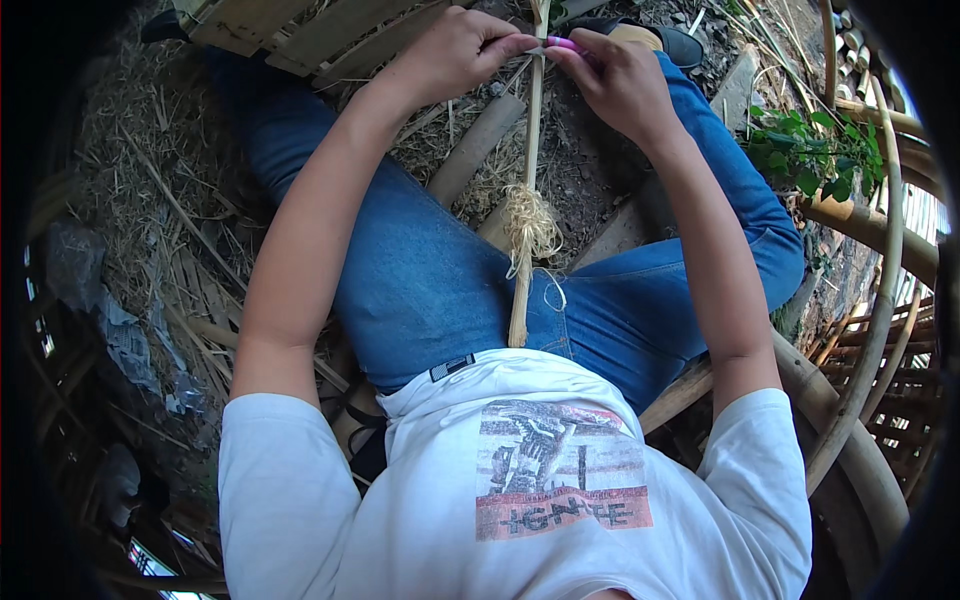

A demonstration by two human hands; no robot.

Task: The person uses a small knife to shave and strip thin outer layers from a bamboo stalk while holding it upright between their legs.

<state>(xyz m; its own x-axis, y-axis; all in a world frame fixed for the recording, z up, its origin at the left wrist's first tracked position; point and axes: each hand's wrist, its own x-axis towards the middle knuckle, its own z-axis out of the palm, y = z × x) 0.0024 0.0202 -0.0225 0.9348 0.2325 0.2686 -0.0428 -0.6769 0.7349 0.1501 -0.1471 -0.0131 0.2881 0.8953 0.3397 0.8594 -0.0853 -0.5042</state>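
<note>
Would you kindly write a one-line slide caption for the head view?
Seated person's left hand steadies a bamboo strip while the right hand works it with a pink-handled tool.

Between the two knees there is a narrow gap of bare dirt, and the thin pale bamboo stick [527,190] with its curly shavings runs right down the middle of it. A round brown log [475,148] lies beside the stick. Flat wooden slats [300,35] block the upper left. Bent bamboo poles [880,270] and a leafy green plant [810,155] crowd the right side.
</note>
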